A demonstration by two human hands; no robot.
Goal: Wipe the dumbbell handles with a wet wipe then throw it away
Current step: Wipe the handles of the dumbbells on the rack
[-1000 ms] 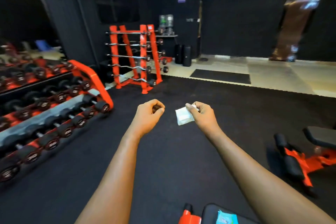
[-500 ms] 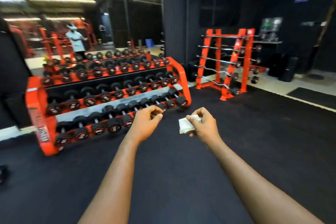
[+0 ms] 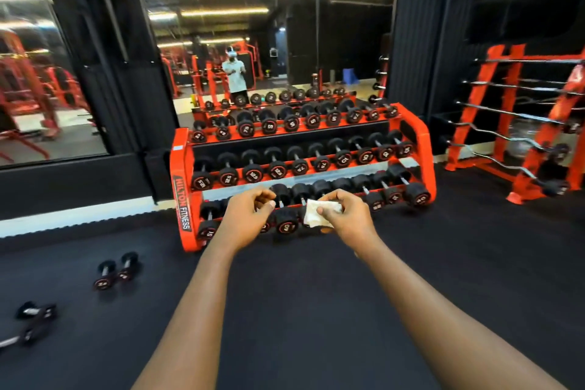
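A person in a gym is facing a three-tier orange dumbbell rack [image 3: 181, 180], both bare arms reaching out toward it. The right hand [image 3: 346, 220] is pinching a folded white wet wipe [image 3: 311, 215] between thumb and fingers, holding it in the air in front of the rack's lowest tier and touching none of the dumbbells [image 3: 252, 168] lined up there. The left hand [image 3: 245, 220] is hovering just beside it with its fingers curled in, apparently gripping nothing, though blur at the fingertips is making that hard to confirm.

Judging by the scene, the job is only getting under way. The wipe is out and ready, but the rack is standing well apart from the hands and no handle is being wiped. Every handle appears to be waiting, including those of a pair of small dumbbells [image 3: 115, 271] lying on the black floor mat [image 3: 316, 310] to the left. After the wiping comes the disposal, and no bin is showing anywhere in view. A wall mirror [image 3: 316, 41] behind the rack is reflecting the person, and a barbell rack [image 3: 522, 123] is standing to the right.
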